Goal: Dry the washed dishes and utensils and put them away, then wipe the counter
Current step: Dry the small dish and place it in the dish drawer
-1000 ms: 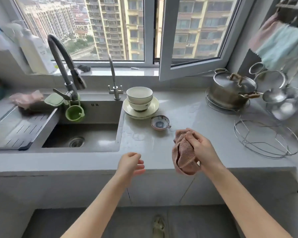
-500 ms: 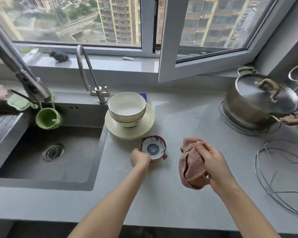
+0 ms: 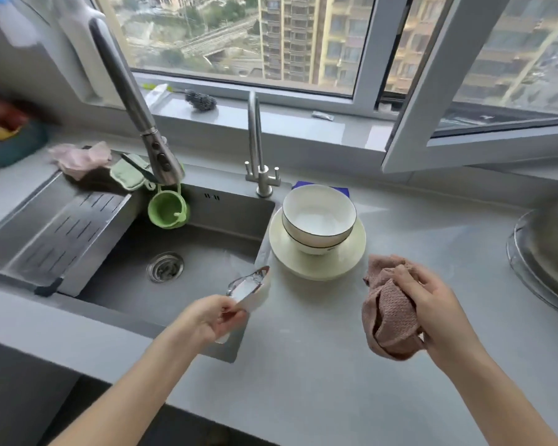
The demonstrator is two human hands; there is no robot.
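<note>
Head view, kitchen counter at the window. My left hand [image 3: 208,320] pinches the small dish [image 3: 251,289] by its lower rim, thumb on top and fingers curled beneath. The dish is lifted off the counter [image 3: 303,365] and tipped steeply on edge above the right front corner of the sink [image 3: 207,278], with its open face turned toward the basin. It is blurred, so I cannot read its pattern. My right hand [image 3: 432,300] is closed firmly round a bunched pinkish-brown cloth [image 3: 385,317], which hangs from my fist above the counter, well apart from the dish.

Behind both hands, two white bowls [image 3: 318,217] sit nested, one inside the other, on a cream plate [image 3: 319,267]. The plate stands on the counter just beside the sink's right edge. A blue object [image 3: 303,185] shows behind the bowls; what it is I cannot tell.

A tall pull-down faucet [image 3: 123,82] arches over the basin, and a slimmer tap [image 3: 255,140] stands at the sink's back right corner. A green cup [image 3: 167,209] hangs inside the basin below the faucet head. A metal draining tray [image 3: 62,226] covers the sink's left part. A pale pink rag [image 3: 79,157] lies at the tray's far end. A steel pot [image 3: 551,249] stands at the far right, cut off by the frame edge.
</note>
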